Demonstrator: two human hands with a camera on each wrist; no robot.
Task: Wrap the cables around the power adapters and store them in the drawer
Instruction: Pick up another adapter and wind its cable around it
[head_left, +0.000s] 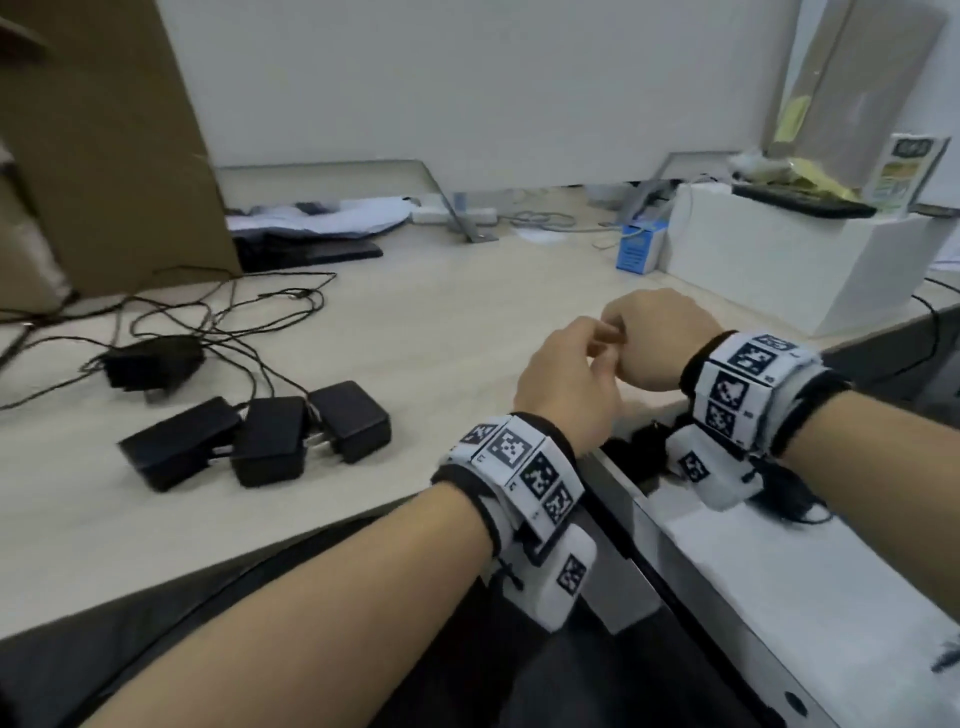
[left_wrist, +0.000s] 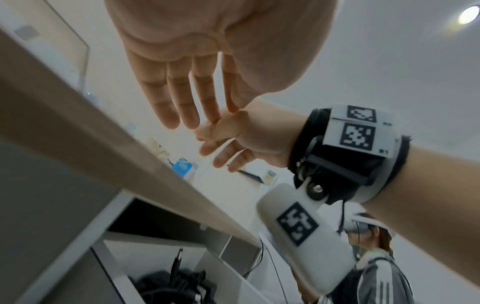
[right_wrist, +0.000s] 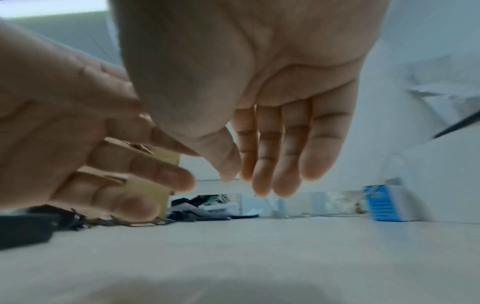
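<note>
touching over the desk (head_left: 467, 322), empty slack-fingered left hand (head_left: 569, 387) and right hand (head_left: 657, 340); drawer (left_wrist: 233, 273) contents only in left wrist view

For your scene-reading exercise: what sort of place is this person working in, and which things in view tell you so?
Most likely an office workstation. A pale wood-look desk backs onto a white partition panel, a power strip lies at the rear, and an open drawer sits under the desk edge. Black power adapters with loose cables lie on the desk.

My left hand (head_left: 569, 387) and right hand (head_left: 655, 340) met in front of me, the right at two o'clock of the left. Both held nothing, fingers (left_wrist: 171, 102) loosely extended, left fingertips touching the right's. Both wrists wore marker bands (head_left: 524, 475).
</note>
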